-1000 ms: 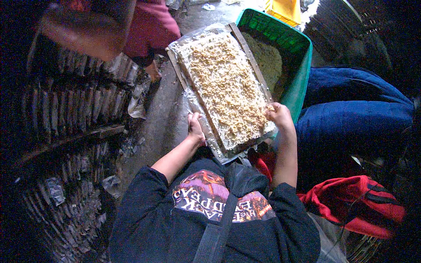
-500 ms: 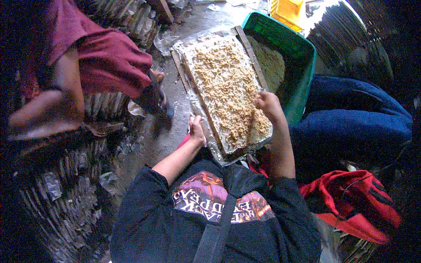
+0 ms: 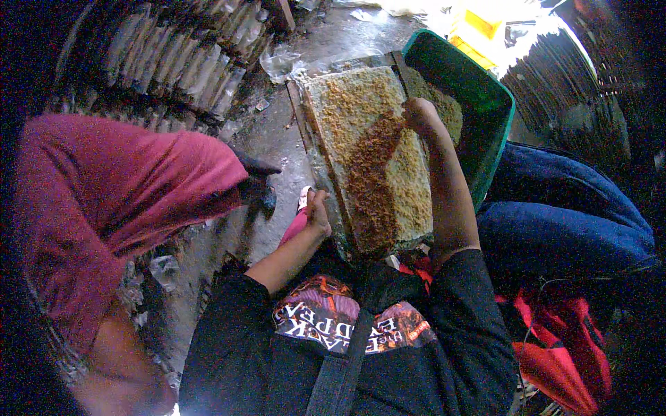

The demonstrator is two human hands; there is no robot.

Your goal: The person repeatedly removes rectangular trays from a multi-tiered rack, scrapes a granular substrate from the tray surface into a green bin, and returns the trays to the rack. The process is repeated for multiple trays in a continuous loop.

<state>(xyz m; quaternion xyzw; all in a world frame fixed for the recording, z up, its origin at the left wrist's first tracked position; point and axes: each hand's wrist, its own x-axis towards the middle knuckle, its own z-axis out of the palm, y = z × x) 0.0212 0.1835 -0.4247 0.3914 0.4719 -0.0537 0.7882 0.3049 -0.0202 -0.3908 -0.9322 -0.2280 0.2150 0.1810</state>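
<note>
A long tray (image 3: 297, 114) lined with clear plastic slants away from my lap, with wooden strips along its sides. On it lies a pale layer covered with tan crumbly topping (image 3: 361, 132); the shadow of my right arm falls across it. My left hand (image 3: 318, 213) is curled at the tray's near left edge, gripping it, though the fingertips are partly hidden. Over the right edge of the topping, my right hand (image 3: 420, 115) is closed in a pinch; what it holds is hidden.
A deep green tub (image 3: 496, 132) with greenish-brown loose material stands right of the tray. Beyond it is a yellow crate (image 3: 475, 31). A person in maroon clothing (image 3: 159, 184) is close at left; blue-jeaned legs (image 3: 562, 208) and a red cloth item (image 3: 555, 347) are at right.
My right hand has moved up along the tray's right side, still closed. My left hand stays at the left edge. The person in maroon has moved nearer at left.
</note>
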